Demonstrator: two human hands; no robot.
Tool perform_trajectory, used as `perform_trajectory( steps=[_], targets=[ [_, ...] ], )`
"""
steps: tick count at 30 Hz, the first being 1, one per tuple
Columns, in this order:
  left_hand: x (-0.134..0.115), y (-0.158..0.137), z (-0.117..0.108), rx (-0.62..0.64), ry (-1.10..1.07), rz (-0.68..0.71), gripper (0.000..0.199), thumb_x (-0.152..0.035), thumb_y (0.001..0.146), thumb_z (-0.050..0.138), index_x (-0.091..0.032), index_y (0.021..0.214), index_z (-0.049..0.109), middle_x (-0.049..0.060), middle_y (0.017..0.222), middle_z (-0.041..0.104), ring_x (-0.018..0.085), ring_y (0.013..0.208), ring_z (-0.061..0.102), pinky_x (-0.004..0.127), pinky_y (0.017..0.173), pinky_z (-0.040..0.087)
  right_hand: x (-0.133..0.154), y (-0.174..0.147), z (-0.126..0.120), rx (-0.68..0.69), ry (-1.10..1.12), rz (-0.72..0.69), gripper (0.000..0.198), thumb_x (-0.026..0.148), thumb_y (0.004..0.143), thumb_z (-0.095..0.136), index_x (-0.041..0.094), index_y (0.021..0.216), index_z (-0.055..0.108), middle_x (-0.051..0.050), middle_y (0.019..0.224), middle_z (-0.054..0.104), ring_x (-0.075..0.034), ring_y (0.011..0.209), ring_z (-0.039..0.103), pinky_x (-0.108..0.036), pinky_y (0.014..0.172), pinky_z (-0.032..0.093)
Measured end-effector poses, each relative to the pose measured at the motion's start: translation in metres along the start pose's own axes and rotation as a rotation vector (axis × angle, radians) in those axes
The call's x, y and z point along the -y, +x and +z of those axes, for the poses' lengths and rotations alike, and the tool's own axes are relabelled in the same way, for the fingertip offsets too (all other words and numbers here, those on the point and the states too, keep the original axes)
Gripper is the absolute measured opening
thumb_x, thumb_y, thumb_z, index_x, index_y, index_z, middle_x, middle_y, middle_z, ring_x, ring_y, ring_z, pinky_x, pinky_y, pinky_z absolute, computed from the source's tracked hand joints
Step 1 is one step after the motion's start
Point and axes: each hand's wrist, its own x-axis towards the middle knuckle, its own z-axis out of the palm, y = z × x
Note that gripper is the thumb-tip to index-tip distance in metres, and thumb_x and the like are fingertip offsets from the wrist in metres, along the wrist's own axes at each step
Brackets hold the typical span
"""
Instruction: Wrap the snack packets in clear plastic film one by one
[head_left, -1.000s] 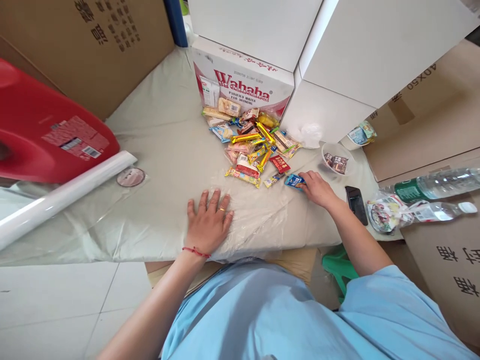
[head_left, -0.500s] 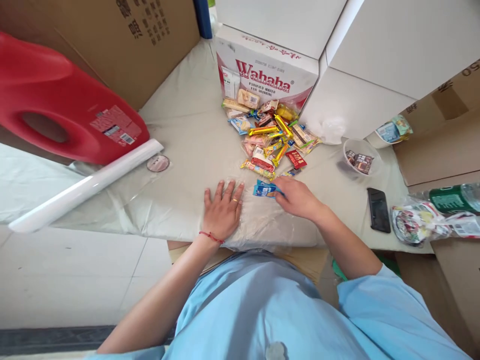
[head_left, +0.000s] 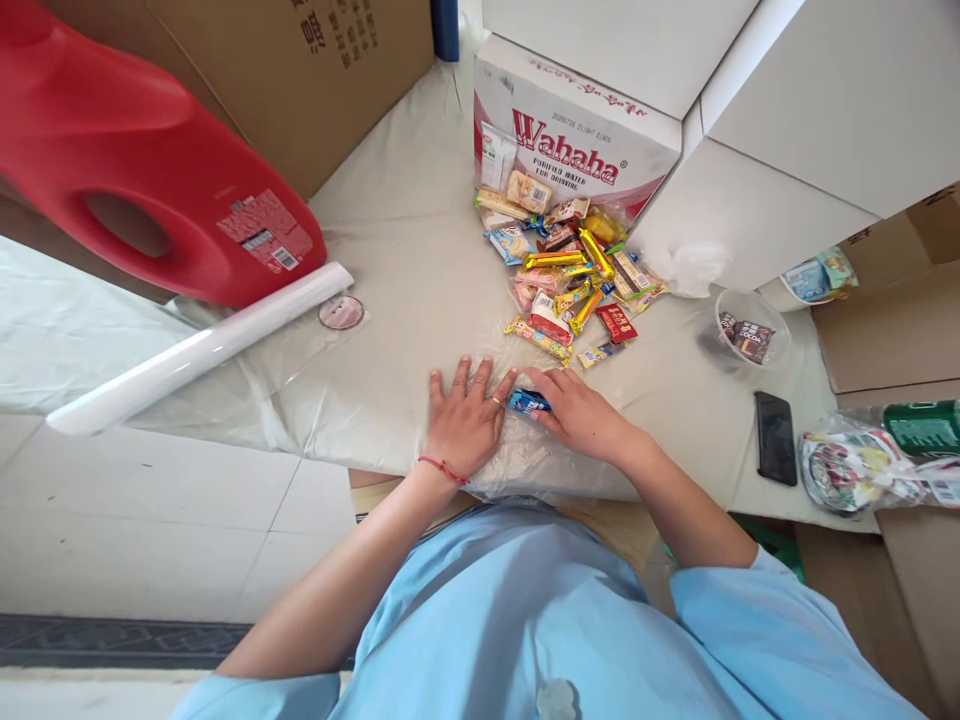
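Observation:
My left hand (head_left: 466,425) lies flat on the covered table with its fingers spread, a ring on one finger and a red string at the wrist. Between my two hands is a blue snack packet (head_left: 529,401), its left end close to my left index finger. My right hand (head_left: 579,410) grips the packet's right end and covers part of it. Just beyond my hands spreads a pile of wrapped snacks (head_left: 555,285), with yellow-wrapped bars, a red packet (head_left: 616,323) and a small packet (head_left: 600,354) nearest my right hand.
A Wahaha carton (head_left: 577,140) stands behind the pile. On the left are a red jug (head_left: 187,190), a white roll (head_left: 202,350) and a round disc (head_left: 342,312). To the right sit a clear bowl (head_left: 780,335) with cocoa packets, a phone (head_left: 775,437) and a bagged item (head_left: 844,470).
My right hand has brought the blue packet down and left, close beside my left hand. The small packet by the pile is now uncovered. The whole view has shifted slightly.

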Motion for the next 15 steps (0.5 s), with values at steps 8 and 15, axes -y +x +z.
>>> perform_trajectory(
  steps=[8, 15],
  targets=[
    [-0.001, 0.000, -0.001, 0.008, 0.002, -0.011, 0.055, -0.036, 0.107, 0.031, -0.026, 0.160, 0.043, 0.012, 0.167, 0.041, 0.041, 0.157, 0.029, 0.077, 0.121, 0.016, 0.007, -0.005, 0.002, -0.193, -0.060, 0.185, 0.032, 0.023, 0.104, 0.048, 0.016, 0.133, 0.058, -0.014, 0.119, 0.062, -0.029, 0.111, 0.053, -0.042, 0.094, 0.049],
    [0.001, 0.001, -0.003, 0.002, -0.046, -0.055, 0.058, -0.035, 0.107, 0.026, -0.019, 0.161, 0.039, 0.014, 0.165, 0.043, 0.036, 0.157, 0.032, 0.073, 0.124, 0.016, 0.013, 0.003, 0.029, -0.188, -0.323, 0.073, 0.041, 0.016, 0.105, 0.038, 0.018, 0.141, 0.057, -0.017, 0.123, 0.062, -0.030, 0.104, 0.049, -0.044, 0.087, 0.041]
  ],
)
